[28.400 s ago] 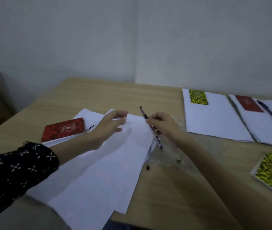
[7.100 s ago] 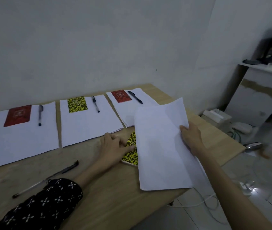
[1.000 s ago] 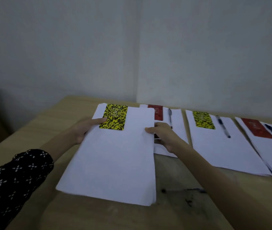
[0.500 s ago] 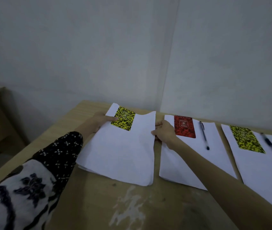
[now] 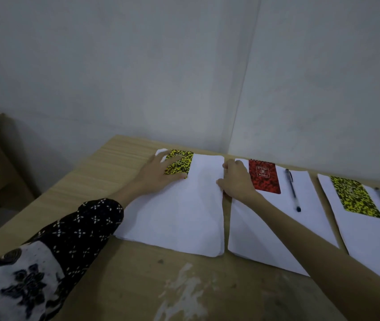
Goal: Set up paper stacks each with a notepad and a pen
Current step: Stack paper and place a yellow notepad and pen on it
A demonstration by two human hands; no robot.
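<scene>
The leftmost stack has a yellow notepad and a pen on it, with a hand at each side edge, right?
Not quite. The head view shows the leftmost stack carrying only the yellow notepad; no pen lies on it yet. The left hand rests at its left side, partly on the notepad, and the right hand at its right edge.

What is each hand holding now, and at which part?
Neither grips anything. The left hand lies flat on the yellow notepad and paper stack; the right hand presses the stack's right edge.
</scene>
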